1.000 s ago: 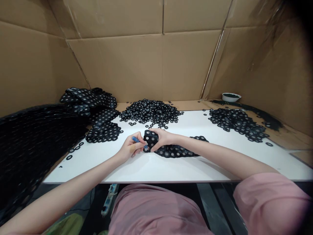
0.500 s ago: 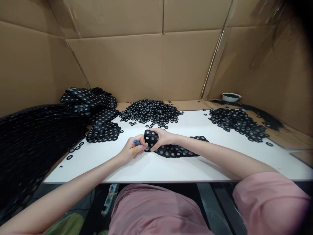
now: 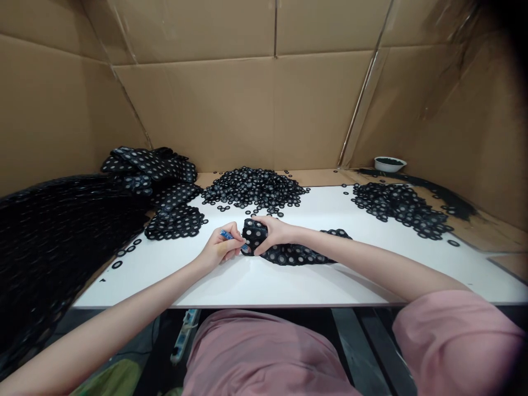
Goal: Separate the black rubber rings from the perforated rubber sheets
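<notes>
My left hand (image 3: pixel 219 246) is closed around a slim blue pen-like tool (image 3: pixel 226 235). The tool's tip meets the left end of a black sheet with rows of round pale spots or holes (image 3: pixel 301 255), close to its edge. My right hand (image 3: pixel 275 231) grips that same end, thumb in front and fingers behind, so the end stands folded up from the table. The rest of the sheet trails off to the right beneath my right forearm, which partly hides it.
On the white tabletop (image 3: pixel 214 286) are a heap of loose black rings (image 3: pixel 256 187) at the back and another pile (image 3: pixel 400 203) at right. More spotted black sheets (image 3: pixel 177 220) and a dark glossy mass (image 3: pixel 66 236) lie left. A white bowl (image 3: pixel 390 164) stands back right, before cardboard walls (image 3: pixel 231 110).
My left hand has drawn slightly left, and more of the blue tool shows, tilted down toward the sheet. My right hand and the sheet are nearly unmoved.
</notes>
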Demonstrator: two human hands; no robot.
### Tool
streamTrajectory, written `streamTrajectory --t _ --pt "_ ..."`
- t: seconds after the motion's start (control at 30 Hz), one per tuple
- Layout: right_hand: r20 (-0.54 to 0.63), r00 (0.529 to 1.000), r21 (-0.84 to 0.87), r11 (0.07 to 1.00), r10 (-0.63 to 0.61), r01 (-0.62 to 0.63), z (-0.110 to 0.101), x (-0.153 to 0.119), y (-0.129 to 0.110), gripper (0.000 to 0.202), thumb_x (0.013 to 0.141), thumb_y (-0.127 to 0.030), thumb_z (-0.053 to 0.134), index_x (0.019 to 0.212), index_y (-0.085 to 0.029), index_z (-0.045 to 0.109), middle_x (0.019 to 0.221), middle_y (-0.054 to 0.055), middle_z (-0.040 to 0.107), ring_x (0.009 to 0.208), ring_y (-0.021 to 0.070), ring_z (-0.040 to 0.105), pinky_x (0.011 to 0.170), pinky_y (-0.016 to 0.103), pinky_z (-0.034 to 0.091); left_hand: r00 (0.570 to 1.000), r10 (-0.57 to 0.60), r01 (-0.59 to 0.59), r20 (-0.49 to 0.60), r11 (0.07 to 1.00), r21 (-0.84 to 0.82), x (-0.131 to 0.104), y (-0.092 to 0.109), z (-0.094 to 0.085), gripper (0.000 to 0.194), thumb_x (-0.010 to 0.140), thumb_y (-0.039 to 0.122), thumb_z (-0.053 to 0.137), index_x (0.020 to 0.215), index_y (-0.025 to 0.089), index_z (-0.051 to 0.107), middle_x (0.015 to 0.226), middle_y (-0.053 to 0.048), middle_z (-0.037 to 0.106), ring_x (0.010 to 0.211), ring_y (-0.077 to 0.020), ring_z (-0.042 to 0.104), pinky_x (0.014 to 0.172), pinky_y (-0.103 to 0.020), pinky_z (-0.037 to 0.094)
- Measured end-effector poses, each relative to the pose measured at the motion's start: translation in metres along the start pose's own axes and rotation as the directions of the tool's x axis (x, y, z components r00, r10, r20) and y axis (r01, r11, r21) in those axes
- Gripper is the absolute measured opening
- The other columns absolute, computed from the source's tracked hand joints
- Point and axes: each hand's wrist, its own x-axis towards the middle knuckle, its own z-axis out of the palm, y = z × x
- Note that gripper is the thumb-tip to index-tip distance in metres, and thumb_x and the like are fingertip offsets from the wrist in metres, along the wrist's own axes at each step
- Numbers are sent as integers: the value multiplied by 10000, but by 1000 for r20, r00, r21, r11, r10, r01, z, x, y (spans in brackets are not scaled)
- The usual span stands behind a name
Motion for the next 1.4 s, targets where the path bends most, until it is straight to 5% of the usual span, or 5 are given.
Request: streamTrajectory --t 0.37,0.6,0.73,0.87,1.4 --pt "29 998 9 999 -47 47 0 2 -1 806 481 -382 827 1195 -167 521 1180 68 557 1054 259 537 912 375 437 998 0 -3 58 999 43 -1 0 3 220 733 241 658 680 157 462 502 40 552 309 -22 354 326 -148 195" --pt "190 980 -192 981 60 -23 -32 -1 -5 1022 384 -481 851 1288 -193 471 1307 101 492 1176 294 481 957 333 424 979 38 -66 -202 989 -132 5 6 -8 218 617 162 666 620 162 448 423 58 517 267 -24 320 299 -150 175" --pt "224 974 -227 972 -7 60 -34 1 -11 628 603 -549 736 1100 -200 573 1083 64 604 959 237 566 773 301 464 963 56 -89 -263 989 -116 10 8 -13 211 615 170 665 629 167 454 426 52 527 280 -39 356 297 -149 163" --pt "130 986 -231 964 -104 132 -20 12 -9 238 862 -377 515 786 -171 608 767 18 610 700 157 533 626 258 401 951 116 -136 -286 989 -54 14 4 -18 224 645 195 670 642 167 448 441 47 537 294 -32 343 314 -148 164" --pt "-35 997 -168 984 -64 57 3 22 9 119 690 -150 704 688 -155 585 648 -20 579 610 112 515 578 212 365 972 186 -162 -142 974 160 17 -1 -6 204 720 258 654 660 159 486 544 46 504 391 -36 360 386 -173 233"
